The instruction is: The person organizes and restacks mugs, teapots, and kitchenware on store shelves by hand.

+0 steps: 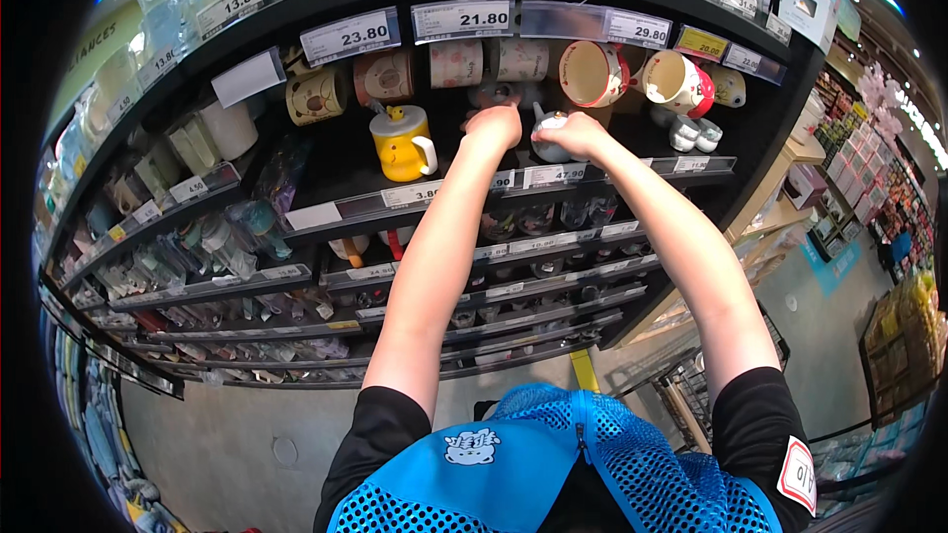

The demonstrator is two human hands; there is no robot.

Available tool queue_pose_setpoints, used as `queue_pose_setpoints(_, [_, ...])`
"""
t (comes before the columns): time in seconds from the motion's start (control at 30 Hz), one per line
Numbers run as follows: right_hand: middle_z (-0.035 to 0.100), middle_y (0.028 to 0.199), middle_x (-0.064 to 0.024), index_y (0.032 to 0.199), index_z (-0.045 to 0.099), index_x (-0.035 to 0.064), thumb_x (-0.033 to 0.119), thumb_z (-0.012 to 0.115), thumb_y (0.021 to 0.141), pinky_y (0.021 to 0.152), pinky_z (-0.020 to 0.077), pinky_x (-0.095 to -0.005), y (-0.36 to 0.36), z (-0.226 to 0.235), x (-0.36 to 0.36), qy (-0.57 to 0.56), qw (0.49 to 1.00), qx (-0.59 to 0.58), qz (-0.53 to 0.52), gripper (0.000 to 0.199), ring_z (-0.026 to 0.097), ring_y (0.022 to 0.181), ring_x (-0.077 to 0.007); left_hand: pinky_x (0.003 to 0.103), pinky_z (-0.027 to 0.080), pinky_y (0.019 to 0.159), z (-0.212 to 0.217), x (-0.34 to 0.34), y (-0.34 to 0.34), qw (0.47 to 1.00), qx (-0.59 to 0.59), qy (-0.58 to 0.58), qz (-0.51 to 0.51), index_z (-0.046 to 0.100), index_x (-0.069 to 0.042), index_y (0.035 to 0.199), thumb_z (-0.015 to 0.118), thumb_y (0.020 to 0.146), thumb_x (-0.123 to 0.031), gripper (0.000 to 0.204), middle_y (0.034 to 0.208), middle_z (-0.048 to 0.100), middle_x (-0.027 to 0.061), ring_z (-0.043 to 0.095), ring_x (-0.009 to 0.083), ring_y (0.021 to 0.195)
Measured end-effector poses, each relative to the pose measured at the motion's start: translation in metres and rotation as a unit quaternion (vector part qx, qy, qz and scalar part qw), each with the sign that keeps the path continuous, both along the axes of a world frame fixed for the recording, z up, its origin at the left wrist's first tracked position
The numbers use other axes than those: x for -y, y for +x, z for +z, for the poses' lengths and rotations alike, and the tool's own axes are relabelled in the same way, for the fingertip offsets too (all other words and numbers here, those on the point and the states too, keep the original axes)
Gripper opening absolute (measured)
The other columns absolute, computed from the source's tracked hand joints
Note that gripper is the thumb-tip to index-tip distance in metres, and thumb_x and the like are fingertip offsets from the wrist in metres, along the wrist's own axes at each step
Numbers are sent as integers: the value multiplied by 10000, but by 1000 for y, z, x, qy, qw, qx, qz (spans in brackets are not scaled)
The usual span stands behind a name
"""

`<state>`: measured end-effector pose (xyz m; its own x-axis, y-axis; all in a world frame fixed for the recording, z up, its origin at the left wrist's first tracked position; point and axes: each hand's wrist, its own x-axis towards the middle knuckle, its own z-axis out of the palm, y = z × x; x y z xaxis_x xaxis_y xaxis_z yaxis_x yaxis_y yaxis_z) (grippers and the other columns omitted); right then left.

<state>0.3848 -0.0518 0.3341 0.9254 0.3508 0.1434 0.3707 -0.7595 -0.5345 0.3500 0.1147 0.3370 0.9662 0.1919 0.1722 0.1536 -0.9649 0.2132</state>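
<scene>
Both my arms reach onto a black store shelf of mugs. My right hand (585, 135) is closed on a grey-blue mug (548, 146) with a paler, pointed top, standing near the shelf's front edge; its handle is hidden. To the left of it, my left hand (496, 128) has its fingers curled in front of a dark grey rounded item (491, 95). Whether that hand grips anything is hidden. A yellow lidded mug (403, 145) with a white handle stands left of my left hand.
Behind stand patterned mugs, including a cream bear mug (316, 100) and two tilted red-and-cream mugs (678, 82). Small white-grey cups (694, 134) sit at the right. Price-label strips (387, 196) line the shelf edges. Glassware fills the lower shelves; a wire basket (691, 385) is beside me.
</scene>
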Motion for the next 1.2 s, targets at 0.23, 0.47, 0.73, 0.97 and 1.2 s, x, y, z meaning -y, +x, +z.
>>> queue_pose_setpoints(0.23, [686, 1128, -160, 1121, 707, 79, 679, 689, 635, 929, 486, -378, 21, -2, -5, -94, 992, -33, -71, 772, 650, 1074, -284, 404, 461, 1003, -3, 1, 28, 1000, -28, -14, 6, 495, -207, 1365, 681, 831, -275, 569, 1319, 580, 141, 570, 302, 1200])
queue_pose_setpoints(0.47, [644, 1232, -151, 1207, 673, 128, 678, 656, 686, 954, 465, -373, 48, -9, -16, -76, 992, -94, -35, 758, 624, 1123, -271, 386, 486, 947, -13, -15, 34, 994, 26, -86, -54, 608, -162, 1164, 779, 758, -302, 462, 1287, 543, 160, 562, 311, 1166])
queue_pose_setpoints(0.73, [609, 1264, -182, 1226, 643, 44, 686, 702, 662, 952, 460, -368, 66, -15, -29, -39, 995, -85, 14, 856, 603, 1129, -271, 349, 490, 892, -4, -28, 18, 990, 4, -90, -109, 681, -129, 1017, 760, 746, -212, 294, 1079, 675, 135, 634, 279, 1031])
queue_pose_setpoints(0.97, [626, 1220, -227, 1198, 641, -29, 712, 724, 629, 926, 473, -366, 57, -9, -29, -42, 997, -44, -56, 938, 631, 1088, -289, 369, 492, 871, 4, -21, -6, 994, 16, -42, -98, 645, -122, 1097, 773, 758, -241, 381, 1088, 679, 125, 637, 283, 1032])
queue_pose_setpoints(1.2, [669, 1110, -230, 1082, 676, -59, 614, 759, 653, 902, 508, -384, 8, 7, 1, -77, 997, -23, -16, 803, 655, 1044, -329, 377, 490, 900, 6, -32, -21, 994, 16, -47, -92, 636, -116, 1152, 774, 764, -282, 443, 1130, 667, 149, 627, 300, 1068])
